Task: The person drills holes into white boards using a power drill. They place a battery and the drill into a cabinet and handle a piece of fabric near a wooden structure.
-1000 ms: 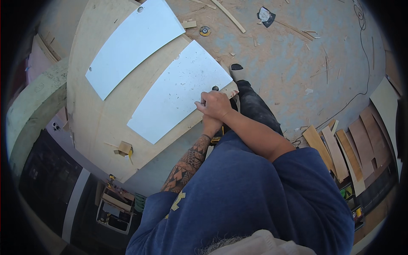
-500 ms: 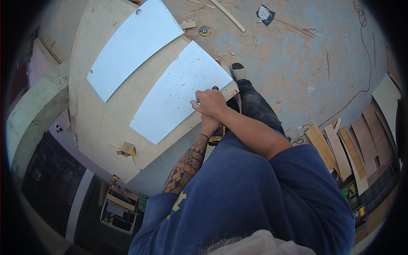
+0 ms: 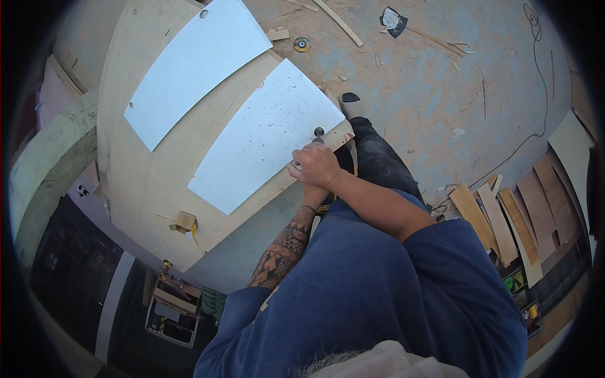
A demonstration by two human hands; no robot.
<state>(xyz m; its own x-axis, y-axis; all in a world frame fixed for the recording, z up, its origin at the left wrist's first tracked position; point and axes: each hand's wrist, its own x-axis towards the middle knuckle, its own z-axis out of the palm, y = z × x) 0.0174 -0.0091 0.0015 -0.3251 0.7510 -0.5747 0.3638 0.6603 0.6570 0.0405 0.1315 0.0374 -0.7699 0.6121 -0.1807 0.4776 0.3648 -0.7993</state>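
Observation:
A white panel [image 3: 252, 151] with a curved edge lies on the pale wooden board, scattered with dark shavings. Near its right end is the round cutting bit [image 3: 319, 131] of a power drill, with the dark front end of the drill [image 3: 317, 140] reaching back into my hands. My right hand [image 3: 316, 165] is closed around the front part of the drill. Beneath and behind it, my left hand [image 3: 311, 194] is wrapped on the drill, partly covered by the right. Only a bit of yellow and black drill body shows below them. Whether the bit is in the panel cannot be seen.
A second white panel [image 3: 201, 69], with a round hole near each end of one edge, lies further left on the wooden board [image 3: 135, 164]. A small open box [image 3: 184, 222] sits near the board's corner. Offcuts [image 3: 337, 22], a yellow disc [image 3: 302, 44] and sawdust lie on the floor.
My right hand has shifted a little toward me, so the drill's front end and cutting bit now show more. The left hand has moved slightly the same way.

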